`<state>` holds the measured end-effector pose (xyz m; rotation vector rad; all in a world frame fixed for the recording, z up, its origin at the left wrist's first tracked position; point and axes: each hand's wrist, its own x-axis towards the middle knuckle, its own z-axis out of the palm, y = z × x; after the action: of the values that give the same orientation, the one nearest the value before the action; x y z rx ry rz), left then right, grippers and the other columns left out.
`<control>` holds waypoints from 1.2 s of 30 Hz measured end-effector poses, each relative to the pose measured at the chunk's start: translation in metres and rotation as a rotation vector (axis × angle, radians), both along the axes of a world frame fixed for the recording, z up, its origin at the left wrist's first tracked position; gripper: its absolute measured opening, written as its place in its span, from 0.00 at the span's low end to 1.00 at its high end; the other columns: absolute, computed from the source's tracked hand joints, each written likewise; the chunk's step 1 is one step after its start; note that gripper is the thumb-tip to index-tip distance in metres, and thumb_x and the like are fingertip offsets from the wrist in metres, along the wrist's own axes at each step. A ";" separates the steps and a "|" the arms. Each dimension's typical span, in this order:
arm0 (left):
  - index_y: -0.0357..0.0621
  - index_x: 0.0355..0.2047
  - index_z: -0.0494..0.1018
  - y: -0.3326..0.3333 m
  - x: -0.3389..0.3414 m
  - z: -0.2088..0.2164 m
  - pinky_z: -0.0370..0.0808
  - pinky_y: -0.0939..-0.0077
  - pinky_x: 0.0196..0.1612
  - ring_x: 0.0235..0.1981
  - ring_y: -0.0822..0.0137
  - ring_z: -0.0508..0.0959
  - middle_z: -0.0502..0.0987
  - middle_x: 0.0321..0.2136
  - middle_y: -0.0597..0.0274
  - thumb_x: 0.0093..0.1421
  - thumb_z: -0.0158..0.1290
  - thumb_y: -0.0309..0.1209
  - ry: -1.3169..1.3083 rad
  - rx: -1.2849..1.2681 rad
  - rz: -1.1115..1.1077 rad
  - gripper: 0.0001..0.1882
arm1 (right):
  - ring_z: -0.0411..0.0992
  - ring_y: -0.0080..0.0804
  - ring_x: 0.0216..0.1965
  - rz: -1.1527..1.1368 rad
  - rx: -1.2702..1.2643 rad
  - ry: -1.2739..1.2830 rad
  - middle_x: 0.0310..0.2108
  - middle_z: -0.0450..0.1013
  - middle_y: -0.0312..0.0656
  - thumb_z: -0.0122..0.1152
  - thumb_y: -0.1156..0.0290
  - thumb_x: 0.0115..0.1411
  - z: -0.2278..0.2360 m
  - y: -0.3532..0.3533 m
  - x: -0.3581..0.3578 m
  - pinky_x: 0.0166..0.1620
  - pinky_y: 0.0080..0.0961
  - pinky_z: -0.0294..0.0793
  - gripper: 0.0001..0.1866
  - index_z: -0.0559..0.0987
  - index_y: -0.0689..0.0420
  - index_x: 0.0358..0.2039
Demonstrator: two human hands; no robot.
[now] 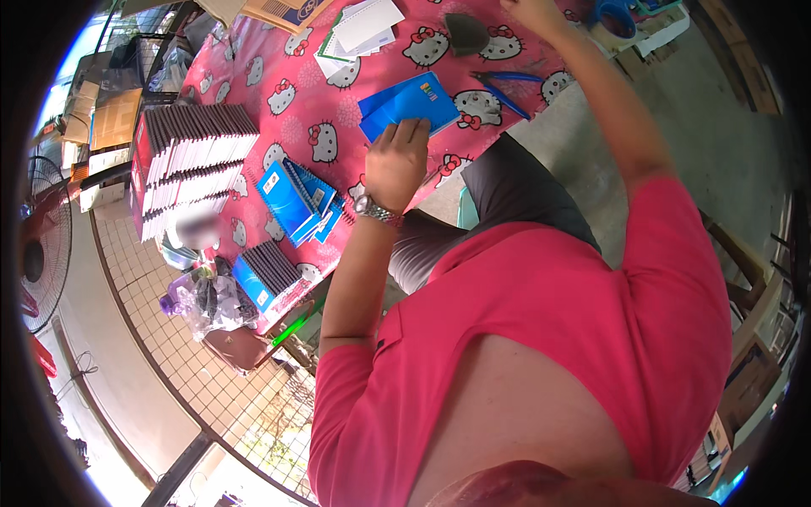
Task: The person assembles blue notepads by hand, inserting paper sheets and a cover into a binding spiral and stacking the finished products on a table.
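My left hand (pixel 399 163), with a metal watch (pixel 377 209) on the wrist, grips the near edge of a blue notebook (pixel 414 106). Its fingers lie together on the cover, and the thumb is hidden. Another blue cover shows from beneath at the left. My right arm stretches to the far side of the table, where the right hand (pixel 534 15) is cut off by the picture's upper edge; its fingers barely show. Blue-handled pliers (pixel 509 87) lie on the pink patterned tablecloth (pixel 323 142), to the right of the notebook.
Tall stacks of spiral notebooks (pixel 190 160) stand at the left. Nearer are loose blue notebooks (pixel 296 201) and a smaller row (pixel 266 275). Paper sheets (pixel 361 32), a dark pad (pixel 466 35) and a blue tub (pixel 614 19) lie at the far side. A fan (pixel 42 245) stands far left.
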<state>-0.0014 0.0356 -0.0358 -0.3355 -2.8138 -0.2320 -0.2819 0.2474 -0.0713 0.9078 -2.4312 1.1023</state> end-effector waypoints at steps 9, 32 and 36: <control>0.44 0.39 0.71 -0.022 -0.019 0.029 0.70 0.56 0.43 0.36 0.53 0.76 0.76 0.32 0.55 0.52 0.51 0.24 0.088 0.034 0.134 0.12 | 0.72 0.33 0.34 0.555 -0.204 -0.262 0.34 0.74 0.35 0.60 0.66 0.61 0.038 -0.036 0.128 0.40 0.29 0.71 0.12 0.82 0.49 0.44; 0.45 0.47 0.68 0.012 -0.031 0.022 0.64 0.56 0.52 0.41 0.54 0.75 0.76 0.36 0.57 0.58 0.54 0.30 0.190 0.079 0.116 0.16 | 0.71 0.25 0.26 0.665 -0.060 -0.486 0.24 0.71 0.39 0.54 0.72 0.64 0.053 -0.028 0.132 0.30 0.23 0.69 0.17 0.72 0.54 0.54; 0.45 0.46 0.68 0.015 -0.028 0.025 0.63 0.55 0.54 0.41 0.55 0.75 0.76 0.36 0.58 0.58 0.57 0.33 0.154 0.054 0.120 0.17 | 0.73 0.24 0.27 0.625 -0.038 -0.527 0.24 0.72 0.39 0.55 0.71 0.64 0.062 -0.029 0.139 0.30 0.23 0.70 0.15 0.69 0.56 0.50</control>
<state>-0.0298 0.0501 -0.0111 -0.1636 -2.6595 -0.2440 -0.1431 0.2181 -0.0095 1.5999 -2.5628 1.7832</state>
